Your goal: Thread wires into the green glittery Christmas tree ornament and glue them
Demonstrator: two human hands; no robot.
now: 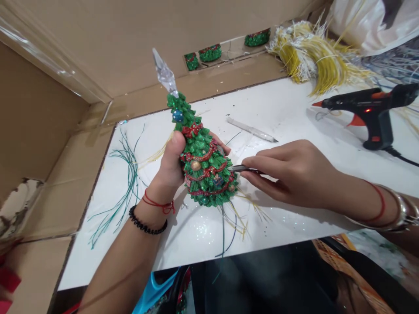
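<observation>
My left hand is wrapped around a small green Christmas tree figurine and holds it tilted above the white board. The tree has red garlands, small ornaments and a clear pointed topper. Between thumb and fingers, my right hand pinches a pair of tweezers. Their tips touch or nearly touch the tree's lower right side; I cannot tell which. Thin green, blue and yellow wires show below the tree's base. What the tips grip, if anything, is too small to make out.
A glue gun with a lit red light rests at the right. Behind it lie yellow wire bundles. A pen-like tool lies on the white board; loose green wires are at left. Cardboard walls stand behind.
</observation>
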